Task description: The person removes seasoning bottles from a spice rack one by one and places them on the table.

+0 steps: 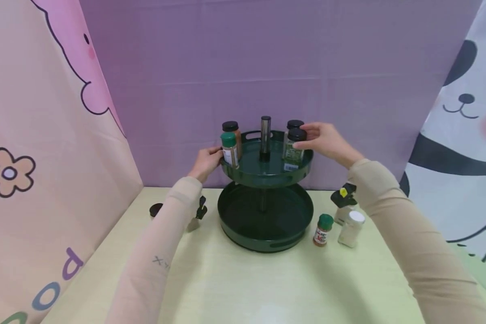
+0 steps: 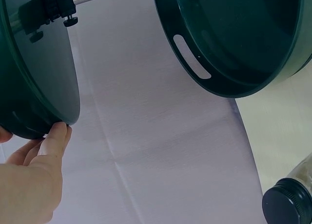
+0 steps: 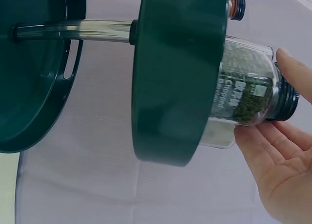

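Observation:
A dark green two-tier turntable (image 1: 267,181) stands on the table. My left hand (image 1: 208,163) holds the left rim of its upper tray, fingertips against the tray's underside edge in the left wrist view. Beside that hand, a green-capped spice jar (image 1: 230,155) and a black-capped jar of reddish-brown spice (image 1: 238,139) stand on the upper tray. On its right side, my right hand (image 1: 328,141) holds a black-capped jar of chopped green herb (image 3: 251,90) near the cap, between thumb and fingers. This jar is upright in the tray. Another black-capped jar (image 1: 294,123) stands just behind it.
Right of the lower tray (image 1: 263,245) stand a green-capped jar (image 1: 323,230), a white-capped jar (image 1: 351,229) and a black-topped container (image 1: 343,202). Left of it are a black-capped jar (image 1: 155,209), partly behind my sleeve, and another black-topped container (image 1: 195,220). A purple cloth (image 1: 178,112) hangs behind.

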A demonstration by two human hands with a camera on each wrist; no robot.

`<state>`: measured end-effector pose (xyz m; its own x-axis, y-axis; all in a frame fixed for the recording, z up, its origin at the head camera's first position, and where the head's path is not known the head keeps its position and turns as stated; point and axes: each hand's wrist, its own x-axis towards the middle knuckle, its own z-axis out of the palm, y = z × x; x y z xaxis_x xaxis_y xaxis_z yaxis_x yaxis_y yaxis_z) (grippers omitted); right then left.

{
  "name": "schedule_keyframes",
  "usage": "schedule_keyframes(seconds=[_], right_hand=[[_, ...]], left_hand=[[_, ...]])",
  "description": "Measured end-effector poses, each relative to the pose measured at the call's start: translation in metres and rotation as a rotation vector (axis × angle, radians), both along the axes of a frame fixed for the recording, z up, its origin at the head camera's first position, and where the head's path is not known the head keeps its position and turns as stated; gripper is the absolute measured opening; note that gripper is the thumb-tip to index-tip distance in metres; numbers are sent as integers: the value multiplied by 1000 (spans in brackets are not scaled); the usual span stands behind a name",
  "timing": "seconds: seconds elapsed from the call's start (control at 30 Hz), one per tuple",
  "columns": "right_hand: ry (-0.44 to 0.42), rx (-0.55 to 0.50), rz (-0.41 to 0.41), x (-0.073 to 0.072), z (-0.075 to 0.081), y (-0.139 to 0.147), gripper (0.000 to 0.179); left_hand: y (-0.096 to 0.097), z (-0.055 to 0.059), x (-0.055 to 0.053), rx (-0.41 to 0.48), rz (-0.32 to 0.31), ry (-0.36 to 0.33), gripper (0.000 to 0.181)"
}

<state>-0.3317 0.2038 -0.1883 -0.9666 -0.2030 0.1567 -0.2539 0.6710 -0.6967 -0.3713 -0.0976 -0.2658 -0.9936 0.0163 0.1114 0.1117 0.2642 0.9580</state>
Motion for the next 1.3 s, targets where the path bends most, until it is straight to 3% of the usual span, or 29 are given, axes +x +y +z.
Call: schedule_keyframes(seconds=[0.53,1.3], right_hand=[[-26,29,2,-3,-5,-5,60],[-34,10,-58,0,0,-13,75]], left_hand=[[3,1,1,-2,-9,1,41],[0,-1,0,12,2,6,41]])
